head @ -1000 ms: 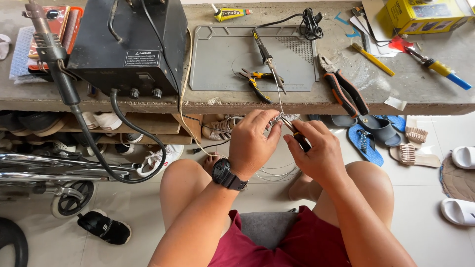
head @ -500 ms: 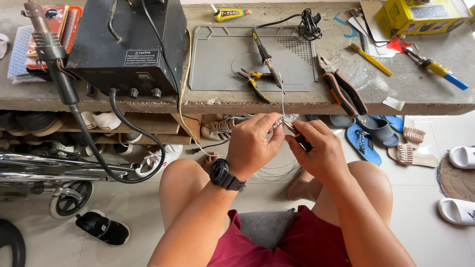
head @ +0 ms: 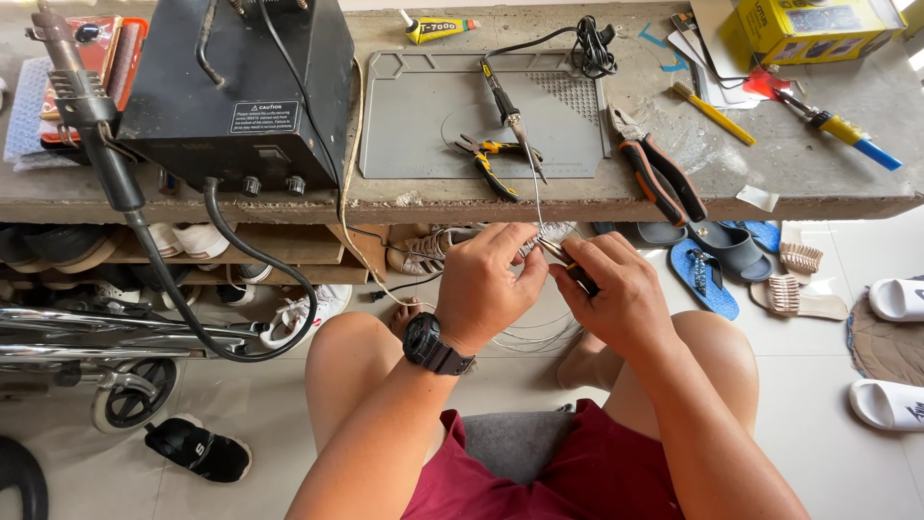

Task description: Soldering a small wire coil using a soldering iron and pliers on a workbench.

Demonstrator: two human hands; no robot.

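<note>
My left hand (head: pixel 491 284), with a black watch on its wrist, pinches a thin silvery wire (head: pixel 535 193) just below the concrete bench edge. My right hand (head: pixel 616 294) grips a small dark-handled tool (head: pixel 568 265) whose metal tip meets the wire right beside the left fingertips. The wire runs up onto the grey work mat (head: pixel 433 116) and loops in loose coils (head: pixel 534 337) below my hands, between my knees.
On the bench: a black power box (head: pixel 241 87) with a thick hose, a soldering iron (head: pixel 505 101), small yellow-handled pliers (head: pixel 486 159), red-handled pliers (head: pixel 659 173), a glue tube (head: pixel 438 29), a yellow box (head: pixel 808 24). Shoes and sandals (head: pixel 707 274) lie underneath and on the floor.
Both hands stay together at the wire below the bench edge, shifted slightly lower and left. The grip on wire and tool is unchanged.
</note>
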